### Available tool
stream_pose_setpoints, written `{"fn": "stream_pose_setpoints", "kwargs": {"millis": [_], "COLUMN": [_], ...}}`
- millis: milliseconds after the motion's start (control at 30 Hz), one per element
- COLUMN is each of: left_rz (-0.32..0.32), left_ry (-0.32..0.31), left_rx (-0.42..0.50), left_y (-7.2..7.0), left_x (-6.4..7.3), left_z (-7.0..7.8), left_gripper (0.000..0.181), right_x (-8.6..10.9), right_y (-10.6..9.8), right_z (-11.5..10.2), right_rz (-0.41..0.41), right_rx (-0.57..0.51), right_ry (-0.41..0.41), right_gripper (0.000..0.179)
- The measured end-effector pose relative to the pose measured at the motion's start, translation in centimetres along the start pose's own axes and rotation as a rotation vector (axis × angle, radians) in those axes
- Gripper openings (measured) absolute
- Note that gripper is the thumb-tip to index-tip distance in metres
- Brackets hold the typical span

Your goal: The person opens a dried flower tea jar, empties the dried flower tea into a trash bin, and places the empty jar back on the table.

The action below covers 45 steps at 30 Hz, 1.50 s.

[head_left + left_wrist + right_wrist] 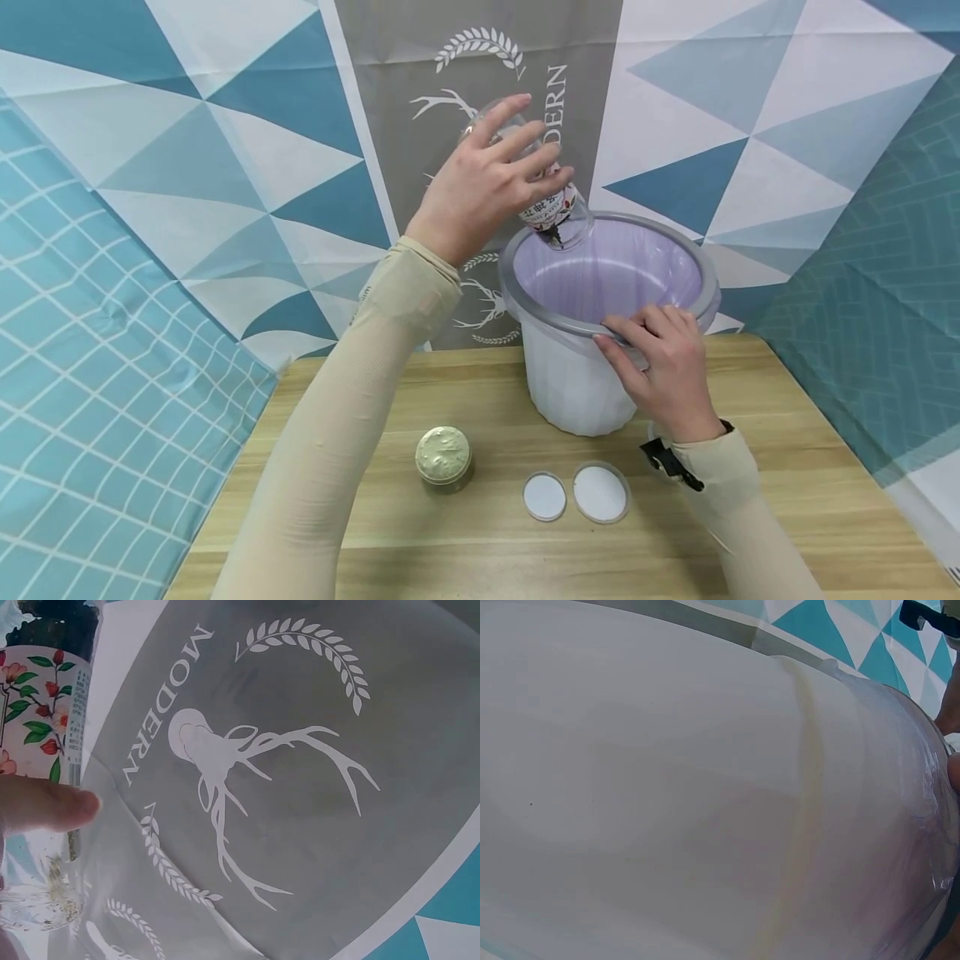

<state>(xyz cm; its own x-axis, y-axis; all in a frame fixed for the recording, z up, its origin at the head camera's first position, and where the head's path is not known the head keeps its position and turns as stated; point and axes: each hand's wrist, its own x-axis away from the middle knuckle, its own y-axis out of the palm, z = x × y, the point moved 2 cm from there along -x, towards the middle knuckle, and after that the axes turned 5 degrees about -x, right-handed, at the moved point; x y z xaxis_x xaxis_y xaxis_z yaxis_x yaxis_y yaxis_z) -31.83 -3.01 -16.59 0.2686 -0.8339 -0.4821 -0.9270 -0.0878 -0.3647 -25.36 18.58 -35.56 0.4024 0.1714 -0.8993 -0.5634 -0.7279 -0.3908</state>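
My left hand (495,179) grips a clear jar (550,210) with a floral label and holds it tilted, mouth down, over the left side of a white trash bin (573,375). Dark dried bits (553,236) have gathered near the jar's lower end; in the left wrist view a dark mass (52,634) shows beyond the label, with fine crumbs (64,892) at the other end. A purple liner bag (607,262) covers the inside of the bin. With thumb below and fingers over it, my right hand (667,367) holds the bin's grey rim (543,315) at the front right.
On the wooden table (480,550) stands a small round container with a gold lid (443,454). Two round white discs with clear rims, a smaller one (544,497) and a larger one (601,493), lie before the bin. Patterned cloth (300,167) hangs close behind it.
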Motion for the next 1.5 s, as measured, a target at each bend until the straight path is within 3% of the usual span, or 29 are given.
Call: {"fn": "stream_pose_setpoints", "kwargs": {"millis": [267, 1133, 1500], "left_rz": [0.024, 0.056, 0.083], "left_ry": [0.027, 0.014, 0.055], "left_rx": [-0.009, -0.031, -0.05], "left_y": [-0.11, 0.21, 0.51], "left_x": [-0.19, 0.0, 0.29], "left_z": [0.09, 0.33, 0.41], "left_gripper": [0.052, 0.052, 0.055], "right_x": [-0.18, -0.19, -0.08], "right_y": [0.05, 0.04, 0.0], "right_z": [-0.01, 0.14, 0.11], "right_rz": [0.0, -0.017, -0.018], "right_rx": [-0.006, 0.004, 0.01], "right_ry": [0.001, 0.006, 0.007], "right_gripper": [0.051, 0.052, 0.051]}}
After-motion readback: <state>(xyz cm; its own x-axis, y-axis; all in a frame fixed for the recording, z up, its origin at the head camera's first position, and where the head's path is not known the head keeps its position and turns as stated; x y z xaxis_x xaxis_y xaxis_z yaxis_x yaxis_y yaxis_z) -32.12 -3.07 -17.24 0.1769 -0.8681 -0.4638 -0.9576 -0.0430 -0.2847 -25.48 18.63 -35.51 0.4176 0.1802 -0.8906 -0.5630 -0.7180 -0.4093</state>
